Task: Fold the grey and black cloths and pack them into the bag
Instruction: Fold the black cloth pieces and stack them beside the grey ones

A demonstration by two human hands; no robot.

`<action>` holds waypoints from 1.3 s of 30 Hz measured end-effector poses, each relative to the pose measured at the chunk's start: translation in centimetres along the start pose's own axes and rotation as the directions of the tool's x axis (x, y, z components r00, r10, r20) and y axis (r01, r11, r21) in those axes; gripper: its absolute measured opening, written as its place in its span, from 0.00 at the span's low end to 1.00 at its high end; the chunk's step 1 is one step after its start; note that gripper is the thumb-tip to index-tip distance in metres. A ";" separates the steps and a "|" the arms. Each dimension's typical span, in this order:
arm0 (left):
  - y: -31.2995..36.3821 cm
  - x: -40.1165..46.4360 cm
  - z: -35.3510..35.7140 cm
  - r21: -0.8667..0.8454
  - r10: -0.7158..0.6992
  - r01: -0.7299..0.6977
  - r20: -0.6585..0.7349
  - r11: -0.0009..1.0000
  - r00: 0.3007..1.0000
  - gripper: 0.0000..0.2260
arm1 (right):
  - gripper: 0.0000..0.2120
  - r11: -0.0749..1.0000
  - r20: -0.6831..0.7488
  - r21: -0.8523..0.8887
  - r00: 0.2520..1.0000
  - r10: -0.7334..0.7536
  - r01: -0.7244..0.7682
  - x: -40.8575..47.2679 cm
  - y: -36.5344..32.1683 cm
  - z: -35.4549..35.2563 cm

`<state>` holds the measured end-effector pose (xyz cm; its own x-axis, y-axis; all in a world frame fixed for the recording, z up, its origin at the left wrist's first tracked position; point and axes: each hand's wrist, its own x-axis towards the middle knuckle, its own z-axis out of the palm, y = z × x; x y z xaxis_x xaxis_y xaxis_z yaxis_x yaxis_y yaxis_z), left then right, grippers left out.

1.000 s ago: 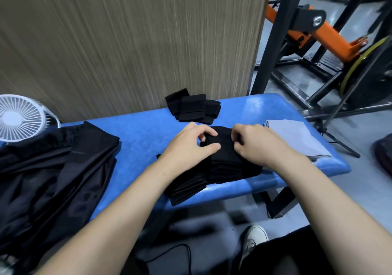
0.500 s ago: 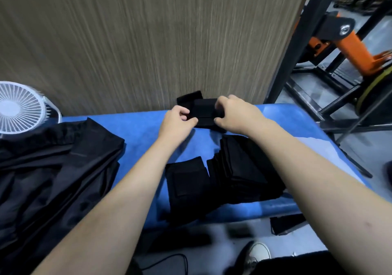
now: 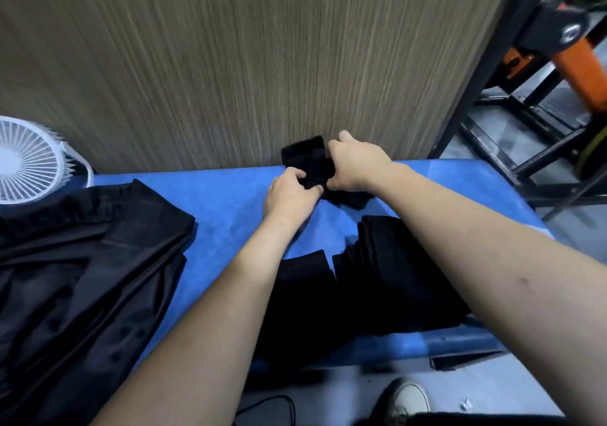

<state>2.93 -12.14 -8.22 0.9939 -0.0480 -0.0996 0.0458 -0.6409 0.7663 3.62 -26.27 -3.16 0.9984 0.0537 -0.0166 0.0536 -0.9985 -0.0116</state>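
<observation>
Wood-grain panelling backs the blue tabletop [image 3: 213,202], where we find both hands at the far edge on a small pile of folded black cloths [image 3: 303,158]. Our left hand [image 3: 289,192] pinches its near edge; our right hand [image 3: 356,166] grips it from above. Nearer lie two more black cloth stacks [image 3: 387,278]. A black bag [image 3: 82,261] lies left, a white fan [image 3: 26,159] beyond it.

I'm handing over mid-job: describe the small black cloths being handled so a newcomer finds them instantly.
Start at the blue table and look to its far edge, against the wood-grain wall. There both hands, left hand and right hand, grip the small black cloths. Unlike the bigger black stack at the near edge, this bundle is small and far back.
</observation>
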 end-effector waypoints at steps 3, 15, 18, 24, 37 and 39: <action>0.4 -0.3 -0.1 -0.092 -0.020 0.023 0.024 0.996 1.000 0.19 | 0.23 1.000 -0.040 0.016 0.999 -0.014 0.015 -0.8 -0.6 -0.2; 1.4 -3.6 -4.2 -0.472 0.077 -0.107 -0.083 0.875 0.994 0.09 | 0.22 0.982 -0.307 0.167 0.951 -0.032 0.087 -5.4 -3.0 -4.8; 0.9 -5.1 -5.7 -0.505 0.133 -0.166 -0.103 0.847 0.986 0.12 | 0.17 0.951 -0.410 0.298 0.911 0.052 0.080 -7.2 -4.2 -6.1; 0.2 -8.7 -9.5 -0.501 0.178 -0.205 -0.101 0.841 0.979 0.22 | 0.10 0.812 -0.535 0.554 0.826 0.180 0.182 -12.1 -7.8 -6.6; -3.5 -14.6 -14.7 -0.811 0.261 -0.116 0.046 0.574 0.964 0.25 | 0.12 0.596 -0.418 0.767 0.890 0.182 0.238 -17.1 -13.4 -4.9; -4.0 -15.1 -15.6 -0.678 0.376 -0.321 -0.070 0.661 0.924 0.31 | 0.10 0.470 -0.321 0.864 0.917 0.236 0.181 -17.4 -14.2 -4.3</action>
<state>-10.73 3.11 0.08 0.9424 -0.2319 0.2411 -0.2204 0.1115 0.9690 -14.41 -13.05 1.56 0.9339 -0.1901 0.3028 0.1910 -0.4507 -0.8720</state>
